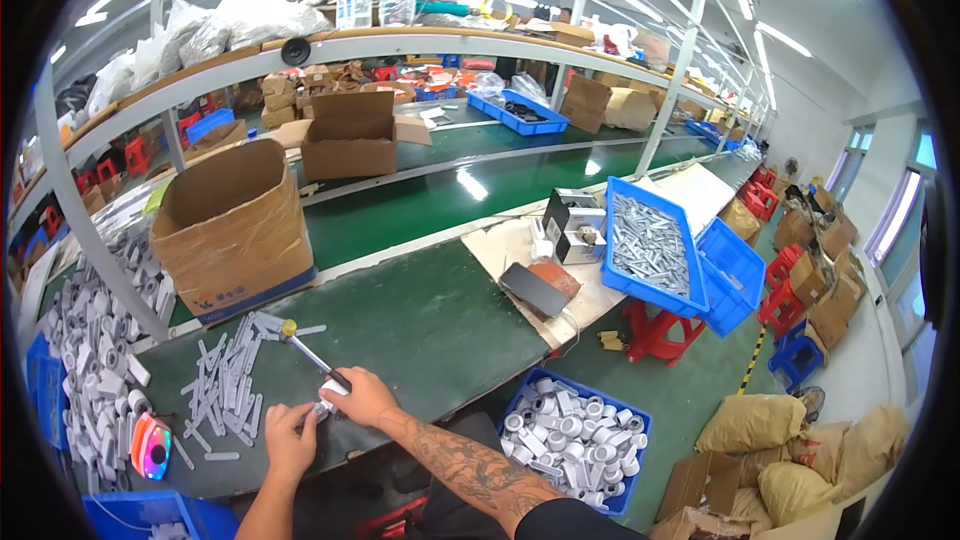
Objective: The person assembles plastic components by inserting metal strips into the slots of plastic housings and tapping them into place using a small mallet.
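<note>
My right hand [364, 400] is closed round the black grip of a small hammer [315, 353]. The hammer's silver shaft slopes up and left to a yellowish head above the green work table. Close beside it my left hand [290, 442] has its fingers pinched on a white plastic piece [326, 402], which sits between the two hands and is partly hidden by the fingers. Left of the hammer lies a loose pile of flat grey strips [232, 380]. Further left, white plastic fittings [95, 350] are heaped, with a colourful lit gadget [151, 446] by them.
A tall cardboard box [235, 230] stands behind the strips. At right are a dark phone-like slab [534, 289], a tilted blue tray [655, 292] of grey strips and a low blue crate [640, 408] of white fittings. A green conveyor [420, 195] runs beyond the table.
</note>
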Motion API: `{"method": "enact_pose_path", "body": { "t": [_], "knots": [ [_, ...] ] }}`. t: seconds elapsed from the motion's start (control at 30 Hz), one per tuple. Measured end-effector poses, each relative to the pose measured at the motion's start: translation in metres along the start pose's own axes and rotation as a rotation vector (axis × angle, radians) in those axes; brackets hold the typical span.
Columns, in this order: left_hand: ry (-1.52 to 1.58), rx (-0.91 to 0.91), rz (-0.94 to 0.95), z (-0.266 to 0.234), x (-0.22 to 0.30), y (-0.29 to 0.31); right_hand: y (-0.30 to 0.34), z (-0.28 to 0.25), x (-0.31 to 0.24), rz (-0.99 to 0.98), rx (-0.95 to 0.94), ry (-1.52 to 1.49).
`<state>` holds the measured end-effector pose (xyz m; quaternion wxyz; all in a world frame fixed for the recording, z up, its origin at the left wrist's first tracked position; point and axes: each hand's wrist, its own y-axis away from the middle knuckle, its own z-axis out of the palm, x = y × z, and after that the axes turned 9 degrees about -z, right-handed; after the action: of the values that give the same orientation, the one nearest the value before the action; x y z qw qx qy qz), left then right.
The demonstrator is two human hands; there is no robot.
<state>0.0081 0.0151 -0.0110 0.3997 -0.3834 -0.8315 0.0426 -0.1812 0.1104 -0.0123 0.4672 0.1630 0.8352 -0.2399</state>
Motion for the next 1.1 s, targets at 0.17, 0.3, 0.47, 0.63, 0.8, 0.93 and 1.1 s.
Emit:
{"method": "enact_pose_path", "body": {
  "t": [0.17, 0.3, 0.47, 0.63, 0.8, 0.93, 1.1],
  "knots": [
    [0.089, 0.007, 0.009, 0.0, -0.007, -0.006, -0.002, 0.014, 0.009, -0.103, 0.015, 0.142],
    [0.239, 0.049, -0.013, -0.004, -0.001, -0.022, -0.005, 0.002, -0.001, -0.096, 0.067, 0.173],
    [0.253, 0.005, -0.106, -0.009, -0.011, -0.022, -0.008, -0.007, 0.003, -0.05, 0.078, 0.049],
    [0.158, -0.055, -0.082, -0.01, -0.024, -0.007, -0.006, 0.006, -0.003, 0.0, 0.034, 0.03],
    [0.162, -0.078, -0.081, -0.006, -0.012, -0.009, -0.003, 0.001, -0.008, 0.007, 0.037, 0.048],
    [0.267, -0.09, -0.109, 0.0, -0.014, -0.013, -0.002, -0.002, -0.007, 0.005, 0.053, 0.053],
    [0.37, -0.242, -0.117, -0.008, -0.022, -0.026, -0.002, -0.008, -0.007, -0.031, 0.015, 0.124]
  ]
}}
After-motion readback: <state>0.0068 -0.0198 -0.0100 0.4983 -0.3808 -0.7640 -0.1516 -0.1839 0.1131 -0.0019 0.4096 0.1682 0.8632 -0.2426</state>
